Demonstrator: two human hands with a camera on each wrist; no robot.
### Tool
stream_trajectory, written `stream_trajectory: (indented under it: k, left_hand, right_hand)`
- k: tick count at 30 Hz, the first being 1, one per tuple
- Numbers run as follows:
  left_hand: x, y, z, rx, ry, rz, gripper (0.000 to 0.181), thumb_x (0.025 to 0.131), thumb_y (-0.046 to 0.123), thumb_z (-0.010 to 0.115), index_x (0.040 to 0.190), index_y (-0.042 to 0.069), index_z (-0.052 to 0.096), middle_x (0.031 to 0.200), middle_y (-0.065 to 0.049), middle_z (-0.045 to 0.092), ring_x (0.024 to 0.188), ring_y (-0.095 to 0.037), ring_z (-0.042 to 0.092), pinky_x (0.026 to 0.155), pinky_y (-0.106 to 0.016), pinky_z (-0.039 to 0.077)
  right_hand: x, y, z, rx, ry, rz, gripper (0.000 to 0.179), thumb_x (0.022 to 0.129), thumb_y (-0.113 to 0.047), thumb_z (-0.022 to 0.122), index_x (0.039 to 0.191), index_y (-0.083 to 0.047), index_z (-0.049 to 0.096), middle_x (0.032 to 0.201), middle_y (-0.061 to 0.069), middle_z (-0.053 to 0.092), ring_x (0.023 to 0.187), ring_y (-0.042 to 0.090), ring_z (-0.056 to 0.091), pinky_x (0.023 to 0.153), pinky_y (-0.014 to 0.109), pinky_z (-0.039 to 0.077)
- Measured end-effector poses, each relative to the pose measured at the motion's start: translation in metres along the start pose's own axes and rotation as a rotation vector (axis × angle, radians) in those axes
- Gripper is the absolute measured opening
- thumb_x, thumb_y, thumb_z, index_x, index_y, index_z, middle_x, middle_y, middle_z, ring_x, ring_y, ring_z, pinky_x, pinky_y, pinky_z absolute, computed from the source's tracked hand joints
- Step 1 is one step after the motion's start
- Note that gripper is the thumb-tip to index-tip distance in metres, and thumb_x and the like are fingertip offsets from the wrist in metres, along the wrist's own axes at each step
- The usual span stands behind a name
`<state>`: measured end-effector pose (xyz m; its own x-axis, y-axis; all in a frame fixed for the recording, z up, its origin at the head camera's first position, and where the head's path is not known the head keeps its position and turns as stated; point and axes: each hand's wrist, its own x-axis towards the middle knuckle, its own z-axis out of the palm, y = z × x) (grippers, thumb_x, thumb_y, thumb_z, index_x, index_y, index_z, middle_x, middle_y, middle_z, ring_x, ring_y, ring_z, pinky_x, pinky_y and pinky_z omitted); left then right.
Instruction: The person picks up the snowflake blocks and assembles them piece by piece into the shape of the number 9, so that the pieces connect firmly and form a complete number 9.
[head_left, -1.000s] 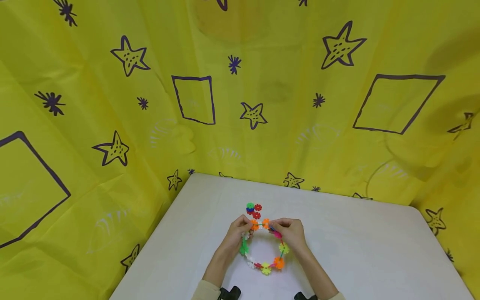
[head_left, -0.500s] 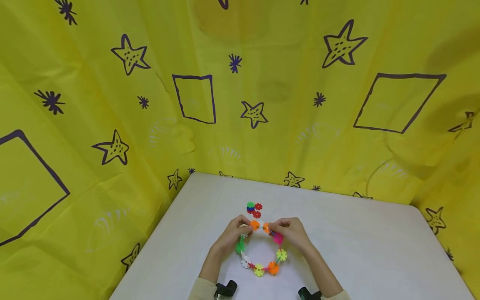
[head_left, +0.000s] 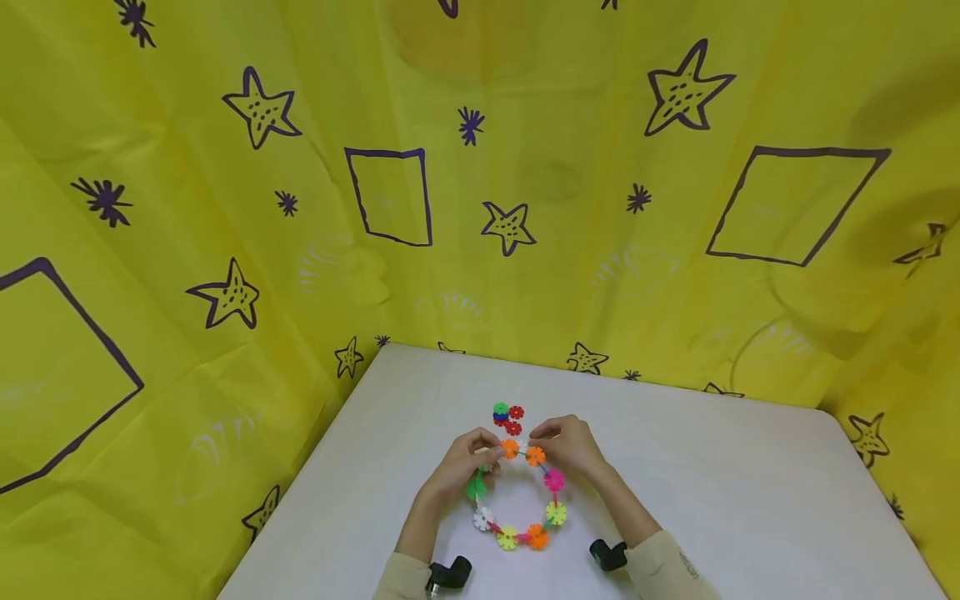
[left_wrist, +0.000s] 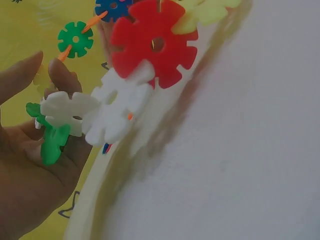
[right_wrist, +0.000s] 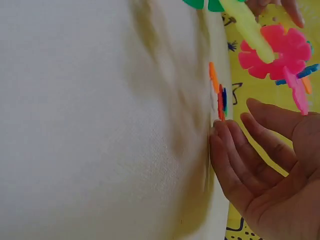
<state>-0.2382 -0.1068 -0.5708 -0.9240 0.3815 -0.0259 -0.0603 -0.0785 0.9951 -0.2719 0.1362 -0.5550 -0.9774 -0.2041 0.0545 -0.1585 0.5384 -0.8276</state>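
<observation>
My left hand [head_left: 456,468] pinches the left upper side of a ring of linked snowflake discs, near an orange disc [head_left: 509,449]. The ring has orange, pink, yellow, white and green flat notched discs, joined by smaller edge-on ones. In the left wrist view, white discs [left_wrist: 117,107] and a red disc [left_wrist: 152,45] hang beside that hand. My right hand [head_left: 573,450] is apart from the ring, just right of another orange disc [head_left: 536,456]. In the right wrist view its fingers [right_wrist: 245,160] are loosely bent with nothing between them, below a pink disc [right_wrist: 275,52].
Several loose snowflake discs lie beyond the ring, red ones [head_left: 513,428] and a green one [head_left: 501,408] over a blue one. The white table [head_left: 712,492] meets a yellow patterned curtain [head_left: 555,292] at the back and sides.
My right hand has let go of the ring and moved slightly away and up. The ring has swung a little to the left, while the left hand keeps its hold.
</observation>
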Motion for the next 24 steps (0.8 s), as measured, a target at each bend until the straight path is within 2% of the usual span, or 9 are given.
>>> stream_trajectory:
  k: [3,6,10,14,19,24]
  left_hand:
    - [0.0,0.001,-0.002,-0.005,0.008,-0.008,0.023,0.1,0.022,0.071,0.109,0.003,0.062,0.093,-0.013,0.064,0.071,-0.018,0.06,0.065,-0.027,0.052]
    - [-0.001,0.001,-0.004,-0.001,0.014,-0.01,0.024,0.1,0.023,0.071,0.11,0.003,0.063,0.09,-0.009,0.062,0.069,-0.018,0.055,0.063,-0.027,0.048]
    - [-0.001,0.003,-0.004,0.021,0.023,-0.005,0.025,0.101,0.022,0.069,0.111,0.0,0.063,0.092,-0.007,0.059,0.069,-0.02,0.051,0.065,-0.028,0.045]
    - [0.0,0.005,-0.002,0.047,0.043,-0.006,0.026,0.097,0.016,0.071,0.113,-0.003,0.063,0.102,-0.008,0.06,0.077,-0.021,0.056,0.07,-0.028,0.047]
    - [-0.001,0.005,0.0,0.134,0.079,0.016,0.03,0.092,0.014,0.078,0.114,-0.001,0.064,0.115,-0.009,0.062,0.098,-0.02,0.057,0.081,-0.03,0.05]
    - [0.0,0.001,0.0,0.161,0.084,0.027,0.027,0.093,0.015,0.078,0.114,0.003,0.066,0.115,-0.007,0.063,0.102,-0.02,0.056,0.081,-0.03,0.051]
  right_hand:
    - [0.008,-0.001,0.007,-0.1,-0.029,-0.035,0.008,0.086,-0.006,0.082,0.093,-0.008,0.082,0.084,-0.001,0.075,0.075,0.012,0.064,0.068,0.03,0.053]
    - [0.013,-0.004,0.014,-0.186,-0.041,-0.039,0.02,0.084,0.004,0.076,0.096,-0.011,0.082,0.085,-0.002,0.072,0.077,0.013,0.061,0.07,0.032,0.053]
    - [0.014,-0.008,0.019,-0.246,-0.053,-0.05,0.025,0.082,0.004,0.074,0.095,-0.015,0.082,0.087,-0.003,0.068,0.081,0.014,0.059,0.074,0.034,0.053]
    - [0.014,-0.009,0.018,-0.215,-0.036,-0.068,0.018,0.081,0.004,0.075,0.089,-0.011,0.079,0.083,-0.002,0.068,0.078,0.014,0.061,0.075,0.035,0.055]
    - [0.013,-0.005,0.014,-0.122,-0.003,-0.045,0.012,0.08,0.003,0.079,0.084,-0.008,0.075,0.074,-0.001,0.066,0.069,0.015,0.06,0.066,0.031,0.053]
    - [0.012,-0.003,0.009,-0.044,0.015,-0.003,0.009,0.083,-0.007,0.084,0.088,-0.01,0.078,0.074,-0.003,0.068,0.067,0.015,0.061,0.062,0.03,0.051]
